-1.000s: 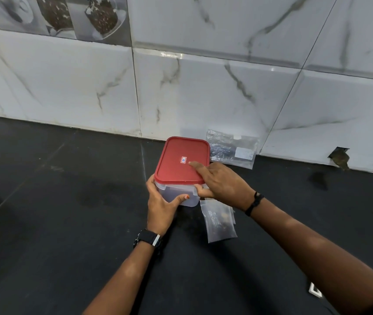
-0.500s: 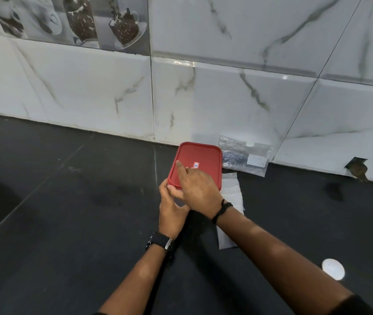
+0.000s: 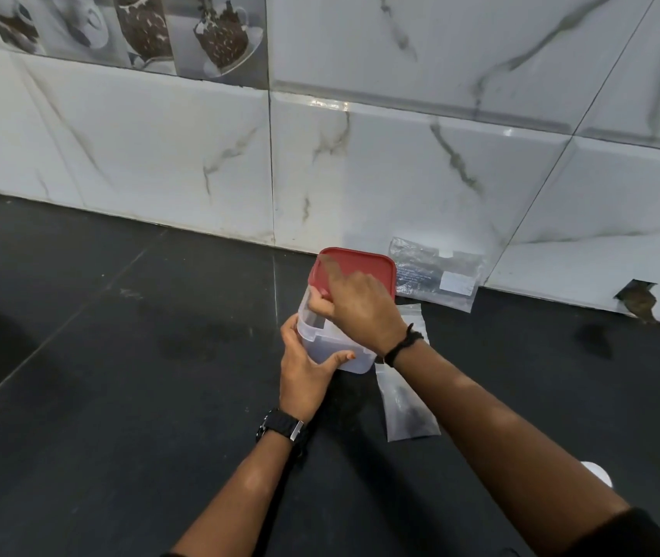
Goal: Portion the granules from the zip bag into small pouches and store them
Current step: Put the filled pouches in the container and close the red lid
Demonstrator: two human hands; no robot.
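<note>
- Box (image 3: 334, 347) of clear plastic stands on the dark counter (image 3: 119, 375), near the tiled wall (image 3: 360, 174).
- Left hand (image 3: 304, 371) grips the box's near side.
- Right hand (image 3: 360, 307) grips the red lid (image 3: 364, 265) at its raised left edge.
- Small pouch (image 3: 408, 412) lies just right of the box; zip bag (image 3: 437, 275) leans on the wall.

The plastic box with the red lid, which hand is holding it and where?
The left hand grips the plastic box by its near lower wall. The right hand pinches the red lid at its near left corner.
</note>
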